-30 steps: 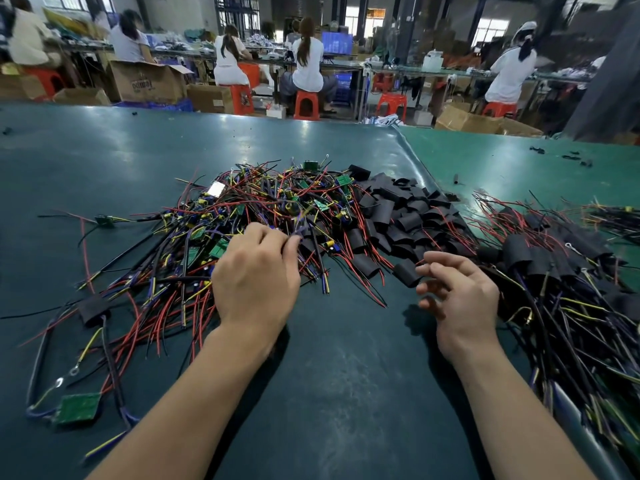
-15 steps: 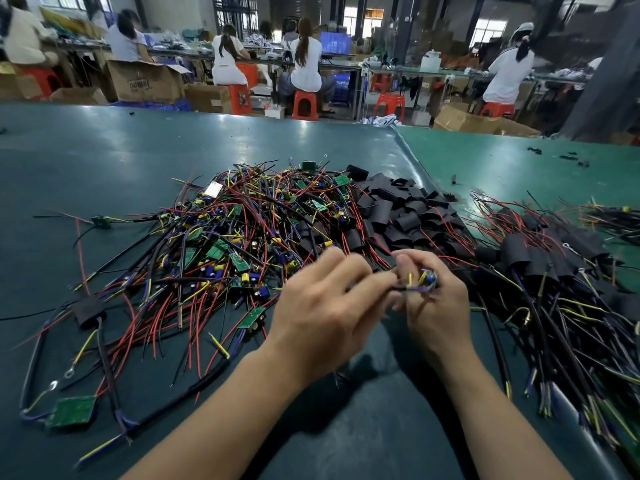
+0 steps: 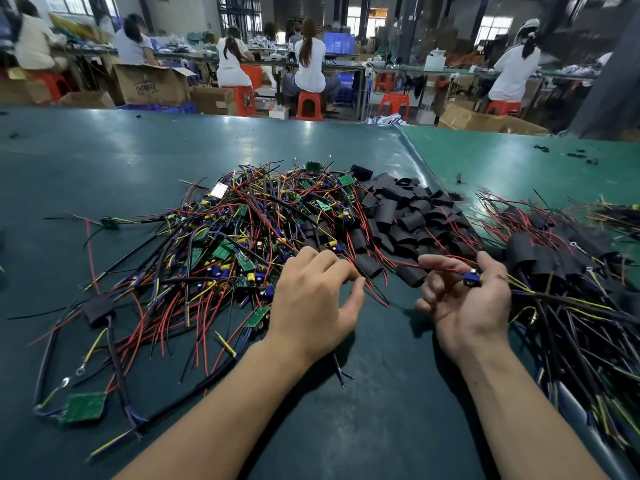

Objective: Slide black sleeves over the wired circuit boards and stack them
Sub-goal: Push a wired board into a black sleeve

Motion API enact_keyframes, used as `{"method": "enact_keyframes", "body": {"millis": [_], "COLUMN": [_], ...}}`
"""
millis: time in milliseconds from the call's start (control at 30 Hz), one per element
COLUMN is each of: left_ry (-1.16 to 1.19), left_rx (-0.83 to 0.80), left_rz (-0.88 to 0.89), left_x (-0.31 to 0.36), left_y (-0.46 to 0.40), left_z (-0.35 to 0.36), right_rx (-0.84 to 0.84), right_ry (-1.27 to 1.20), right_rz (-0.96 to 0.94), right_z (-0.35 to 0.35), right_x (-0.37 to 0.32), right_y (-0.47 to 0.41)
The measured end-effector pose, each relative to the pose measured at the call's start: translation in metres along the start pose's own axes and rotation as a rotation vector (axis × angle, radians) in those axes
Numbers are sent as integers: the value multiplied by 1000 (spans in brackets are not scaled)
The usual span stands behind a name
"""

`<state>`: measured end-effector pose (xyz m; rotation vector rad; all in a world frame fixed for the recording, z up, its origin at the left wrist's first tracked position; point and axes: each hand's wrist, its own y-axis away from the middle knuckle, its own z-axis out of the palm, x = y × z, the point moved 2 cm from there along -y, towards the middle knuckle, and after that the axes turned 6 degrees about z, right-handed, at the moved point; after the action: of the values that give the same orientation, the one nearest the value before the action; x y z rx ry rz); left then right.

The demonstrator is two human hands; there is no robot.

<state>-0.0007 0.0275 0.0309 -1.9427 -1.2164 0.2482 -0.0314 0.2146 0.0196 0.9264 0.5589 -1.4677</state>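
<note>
Black sleeves still wait in their heap while the right hand holds a bare wired board.

Head view: half a second ago both hands met over the board; now they have parted. The right hand (image 3: 467, 299) pinches a wired circuit board (image 3: 471, 278) between thumb and fingers, its wires trailing right. The left hand (image 3: 313, 299), fingers loosely curled and holding nothing, reaches toward a black sleeve (image 3: 369, 266) at the near edge of the sleeve heap (image 3: 398, 216). Sleeving likely comes next. The unsleeved tangle (image 3: 225, 254) lies left, the finished stack (image 3: 554, 258) right; bare green table (image 3: 381, 393) between the forearms leaves working room.
</note>
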Motion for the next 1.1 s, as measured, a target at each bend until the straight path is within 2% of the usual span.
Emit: {"method": "enact_keyframes", "body": {"millis": [133,267,367,600,733,933,1100], "left_ry": [50,-5,71,-17,-189,-341,-352], "left_rx": [-42,-234,-290,-448,-560,-729,-699], "left_rz": [-30,-113,-120,74,253,241,162], "left_x": [0,-6,-6,-6,-5,-5,-6], "left_y": [5,-10,-26,-79,-102,-103,-98], "left_z": [0,10,23,58,77,102,103], "right_rx": [65,217,296,311,311,318,265], "right_ry": [16,82,27,0,-39,-74,-111], "right_rz": [-10,-240,-332,-262,-245,-230,-159], "right_z": [0,-5,-7,-7,-6,-6,-7], "right_x": [-2,-3,-7,-1,-2,-3,-3], "right_y": [-1,1,1,-2,-2,-4,-5]}}
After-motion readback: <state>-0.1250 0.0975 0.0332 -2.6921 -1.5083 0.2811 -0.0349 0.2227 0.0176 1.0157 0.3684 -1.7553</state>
